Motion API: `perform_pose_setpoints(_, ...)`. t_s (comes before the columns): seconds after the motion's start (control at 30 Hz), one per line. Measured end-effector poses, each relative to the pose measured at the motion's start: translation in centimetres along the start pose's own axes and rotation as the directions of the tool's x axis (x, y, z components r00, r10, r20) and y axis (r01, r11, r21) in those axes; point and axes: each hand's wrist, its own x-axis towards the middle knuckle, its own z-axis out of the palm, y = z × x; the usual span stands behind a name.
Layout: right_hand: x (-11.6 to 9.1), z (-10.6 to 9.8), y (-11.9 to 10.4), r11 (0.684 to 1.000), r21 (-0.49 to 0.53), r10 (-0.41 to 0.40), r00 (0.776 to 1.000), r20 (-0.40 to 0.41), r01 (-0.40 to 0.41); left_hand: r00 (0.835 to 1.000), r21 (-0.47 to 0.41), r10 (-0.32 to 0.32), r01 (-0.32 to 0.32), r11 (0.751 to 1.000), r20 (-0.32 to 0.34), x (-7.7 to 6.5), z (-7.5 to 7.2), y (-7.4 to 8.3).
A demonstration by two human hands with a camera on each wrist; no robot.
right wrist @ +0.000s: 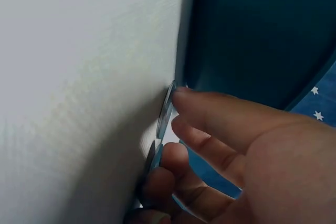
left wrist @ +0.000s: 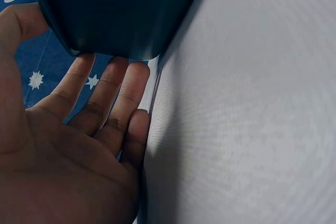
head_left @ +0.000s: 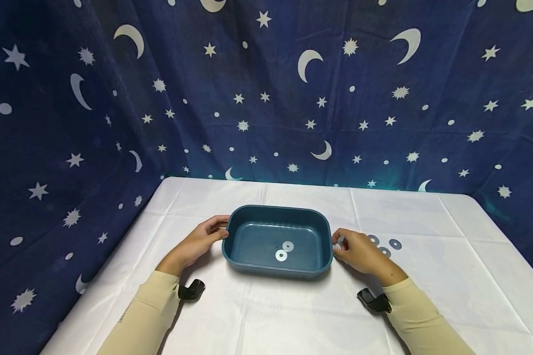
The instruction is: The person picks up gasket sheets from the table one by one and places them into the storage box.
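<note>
A dark blue-green rectangular basin (head_left: 277, 266) stands on the white cloth with two flat metal washers (head_left: 282, 255) on its floor. At the basin's left end is my left hand (head_left: 200, 244); its fairly straight fingertips (left wrist: 137, 72) touch the outer wall, the thumb near the rim. My right hand (head_left: 360, 251) is low beside the right end, fingers curled. Between its thumb and index finger a washer (right wrist: 166, 114) is pinched by its edge, close to the cloth. Another washer (right wrist: 152, 156) lies near the other fingers, partly hidden.
Several loose washers (head_left: 395, 244) lie on the cloth just right of my right hand. The white-covered table (head_left: 257, 315) shows creases. Behind and to the left hangs a dark blue curtain (head_left: 275, 74) with moons and stars.
</note>
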Motion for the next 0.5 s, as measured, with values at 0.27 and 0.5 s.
perform_pose_setpoints(0.27,-0.03,0.04,-0.12,1.000,-0.014,0.016,1.000,0.003,-0.016,1.000,-0.008,0.005,-0.005,1.000,-0.002,-0.18,-0.08,-0.04)
perform_pose_setpoints(0.5,-0.11,0.04,-0.18,0.999,-0.026,0.031,0.999,0.025,-0.031,0.999,-0.024,0.033,-0.032,0.999,0.014,-0.31,-0.18,0.11)
